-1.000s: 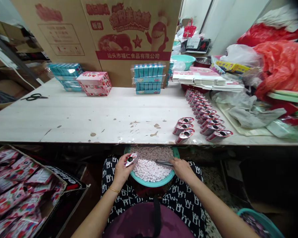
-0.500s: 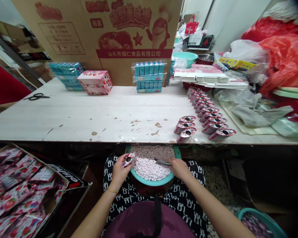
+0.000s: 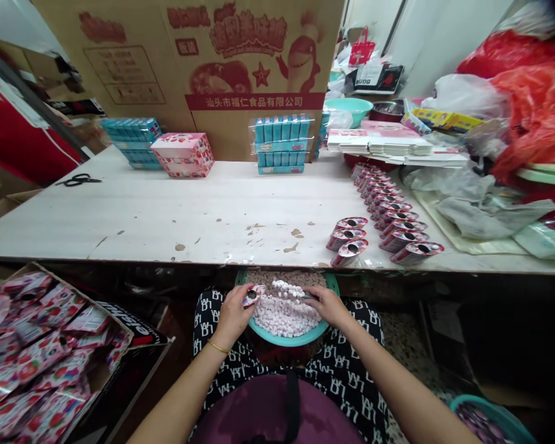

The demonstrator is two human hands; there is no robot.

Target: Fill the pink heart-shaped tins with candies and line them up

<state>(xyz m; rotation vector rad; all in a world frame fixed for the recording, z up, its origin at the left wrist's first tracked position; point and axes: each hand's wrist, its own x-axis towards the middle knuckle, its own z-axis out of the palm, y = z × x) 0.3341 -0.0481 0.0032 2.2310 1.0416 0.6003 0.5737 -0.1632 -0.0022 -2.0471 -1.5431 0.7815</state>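
My left hand (image 3: 234, 313) is wrapped round a small red and white printed oval container (image 3: 253, 295), its dark round opening facing up. Closed on the handle end of a metal scoop (image 3: 308, 296), my right hand (image 3: 328, 306) holds it just right of that container. White candy pellets (image 3: 284, 288) are heaped on the scoop, hiding most of it. Beneath both hands a turquoise basin (image 3: 287, 340) rests between the legs, full of more such pellets. The scoop's tip and the container look apart.
Rows of similar containers (image 3: 404, 237) stand upright on the white table (image 3: 203, 209), right side. At lower left, an open carton (image 3: 124, 345) holds many more. Scissors (image 3: 79, 180), a pink box (image 3: 182, 154), blue packs (image 3: 281, 145) and a large cardboard box (image 3: 240, 129) sit farther back.
The scoop has come up out of the pellets with a heap on it and moved left towards the container. The left hand has shifted slightly right, still holding the container.
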